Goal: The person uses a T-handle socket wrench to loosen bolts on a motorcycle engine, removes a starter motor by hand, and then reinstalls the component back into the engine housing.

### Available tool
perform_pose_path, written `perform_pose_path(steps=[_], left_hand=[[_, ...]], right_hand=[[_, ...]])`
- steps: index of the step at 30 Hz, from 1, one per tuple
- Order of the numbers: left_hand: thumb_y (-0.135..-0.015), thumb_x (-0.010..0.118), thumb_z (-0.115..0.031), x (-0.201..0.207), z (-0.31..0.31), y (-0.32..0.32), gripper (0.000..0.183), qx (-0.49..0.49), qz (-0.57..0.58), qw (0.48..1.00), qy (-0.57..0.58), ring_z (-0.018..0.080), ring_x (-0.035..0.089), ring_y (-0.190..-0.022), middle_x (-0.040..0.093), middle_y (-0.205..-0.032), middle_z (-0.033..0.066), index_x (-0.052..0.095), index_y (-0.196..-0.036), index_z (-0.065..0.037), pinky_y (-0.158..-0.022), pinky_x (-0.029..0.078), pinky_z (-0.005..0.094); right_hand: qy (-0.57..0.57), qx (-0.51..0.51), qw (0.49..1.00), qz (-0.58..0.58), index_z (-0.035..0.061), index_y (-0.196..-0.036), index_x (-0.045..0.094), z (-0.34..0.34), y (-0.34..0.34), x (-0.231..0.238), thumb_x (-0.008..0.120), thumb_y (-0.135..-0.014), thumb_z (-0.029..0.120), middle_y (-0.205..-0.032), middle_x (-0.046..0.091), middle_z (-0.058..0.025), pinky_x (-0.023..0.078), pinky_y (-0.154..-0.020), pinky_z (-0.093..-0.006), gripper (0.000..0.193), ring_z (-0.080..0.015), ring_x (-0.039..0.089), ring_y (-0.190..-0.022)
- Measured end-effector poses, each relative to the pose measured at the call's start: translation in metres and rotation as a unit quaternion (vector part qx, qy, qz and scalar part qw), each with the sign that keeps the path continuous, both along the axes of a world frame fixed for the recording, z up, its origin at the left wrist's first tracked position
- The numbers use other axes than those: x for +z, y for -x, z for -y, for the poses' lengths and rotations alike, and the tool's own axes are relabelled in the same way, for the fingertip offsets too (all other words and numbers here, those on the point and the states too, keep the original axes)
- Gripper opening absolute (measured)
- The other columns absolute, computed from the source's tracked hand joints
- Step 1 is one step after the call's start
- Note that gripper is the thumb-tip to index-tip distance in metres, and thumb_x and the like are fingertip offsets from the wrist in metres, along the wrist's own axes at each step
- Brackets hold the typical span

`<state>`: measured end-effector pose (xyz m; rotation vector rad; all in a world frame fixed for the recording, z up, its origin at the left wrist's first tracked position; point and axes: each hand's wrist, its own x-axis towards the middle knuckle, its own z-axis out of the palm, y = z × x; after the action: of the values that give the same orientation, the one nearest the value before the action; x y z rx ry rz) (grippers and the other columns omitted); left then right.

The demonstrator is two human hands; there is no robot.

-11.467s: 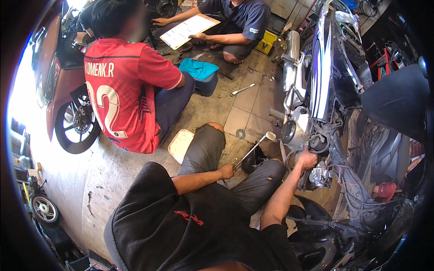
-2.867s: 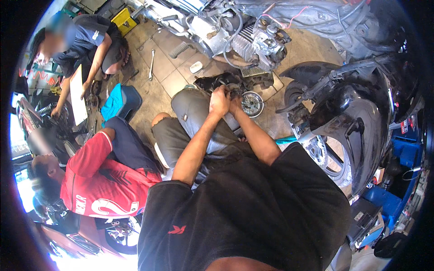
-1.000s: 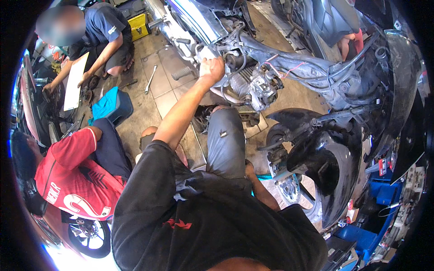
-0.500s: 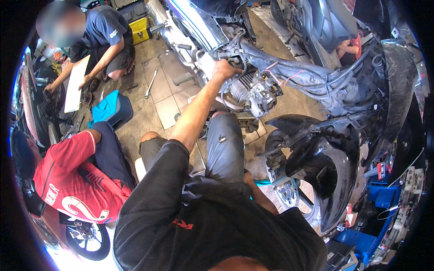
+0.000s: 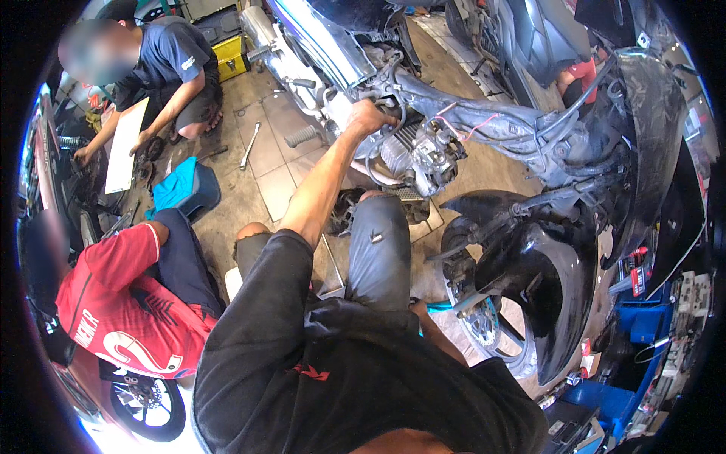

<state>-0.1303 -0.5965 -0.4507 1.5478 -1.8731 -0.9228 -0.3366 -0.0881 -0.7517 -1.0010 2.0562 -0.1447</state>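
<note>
My left arm stretches forward to a partly stripped motorcycle. My left hand (image 5: 368,118) is at the frame just behind the engine (image 5: 416,157), beside a black hose. Its fingers look curled, and what they hold is hidden. A pink-red wire (image 5: 478,130) runs loose above the engine. Only the forearm of my right arm (image 5: 441,333) shows, running in behind my bent knee (image 5: 380,227). The right hand itself is hidden there.
A black front fender (image 5: 548,287) and wheel stand at right. A wrench (image 5: 250,145) lies on the tiles. One person at far left holds a white panel (image 5: 127,145); another in a red shirt (image 5: 136,303) sits close on my left. A yellow toolbox (image 5: 232,57) stands behind.
The view has shifted slightly. My left hand stays at the same spot behind the engine, with its fingers moved only a little. My right hand remains hidden.
</note>
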Motion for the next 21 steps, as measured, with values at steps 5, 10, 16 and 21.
perform_pose_path(steps=[5,10,16,21], left_hand=[[-0.054,0.086,-0.035,0.014,-0.005,0.001,0.060,-0.040,-0.019,0.999,0.023,0.0233,0.066,-0.087,0.070,-0.096,0.0129,0.069,-0.104,-0.006,-0.081,0.051,0.0336],[-0.049,0.087,-0.045,0.004,-0.009,-0.013,0.067,0.002,-0.015,1.000,0.011,0.0295,0.067,-0.088,0.069,-0.096,0.0176,0.069,-0.098,-0.001,-0.079,0.052,0.0375],[-0.051,0.085,-0.048,0.008,0.003,-0.008,0.072,-0.049,0.005,0.999,0.001,0.0286,0.066,-0.092,0.068,-0.099,0.0181,0.067,-0.104,-0.002,-0.084,0.050,0.0372],[-0.055,0.086,-0.042,0.027,-0.013,-0.010,0.070,-0.068,-0.020,0.997,-0.008,0.0298,0.064,-0.097,0.067,-0.103,0.0194,0.064,-0.108,-0.002,-0.087,0.049,0.0379]], right_hand=[[-0.043,-0.052,0.998,-0.010,0.0018,-0.104,0.066,-0.006,0.008,-0.009,0.062,-0.080,0.029,-0.104,0.067,-0.0179,0.053,-0.075,-0.0394,0.037,-0.0299,0.066,-0.094],[-0.021,-0.070,0.996,0.045,0.0035,-0.108,0.063,0.022,-0.017,0.052,0.056,-0.085,0.015,-0.093,0.067,-0.0138,0.052,-0.066,-0.0369,0.027,-0.0261,0.065,-0.080],[0.006,-0.069,0.995,0.065,0.0036,-0.108,0.062,0.002,0.014,-0.001,0.055,-0.086,0.015,-0.092,0.067,-0.0131,0.052,-0.064,-0.0376,0.026,-0.0255,0.065,-0.079],[0.021,-0.138,0.977,0.163,0.0038,-0.108,0.061,-0.015,0.028,-0.018,0.054,-0.086,0.014,-0.091,0.066,-0.0124,0.052,-0.063,-0.0382,0.025,-0.0250,0.065,-0.077]])
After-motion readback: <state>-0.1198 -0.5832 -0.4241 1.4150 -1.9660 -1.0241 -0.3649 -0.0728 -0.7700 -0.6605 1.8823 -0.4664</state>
